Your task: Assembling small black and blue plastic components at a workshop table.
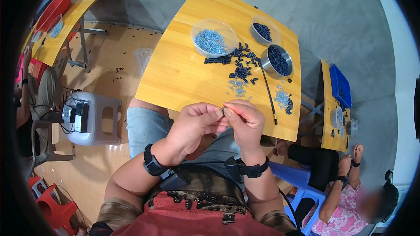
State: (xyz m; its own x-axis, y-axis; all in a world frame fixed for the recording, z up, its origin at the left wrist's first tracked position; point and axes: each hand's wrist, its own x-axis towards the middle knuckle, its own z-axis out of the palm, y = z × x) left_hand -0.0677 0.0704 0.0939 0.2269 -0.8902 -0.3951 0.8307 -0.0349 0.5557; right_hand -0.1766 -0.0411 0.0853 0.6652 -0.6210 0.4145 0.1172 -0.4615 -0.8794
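My left hand [194,124] and my right hand [246,120] meet just in front of the near edge of a yellow wooden table [179,74]. Between their fingertips they pinch one small dark part [223,111]; it is too small to make out further. A loose pile of small black parts [238,63] lies on the table beyond my hands. Small silver-blue pieces [237,86] are scattered near it. A clear bowl of blue-grey pieces [213,39] stands at the back.
A steel bowl of dark parts [277,61] and a clear bowl of dark parts [264,30] stand at the back right. A thin black rod [268,94] lies on the table. A grey stool [94,118] stands left. A seated person [345,192] is at the lower right.
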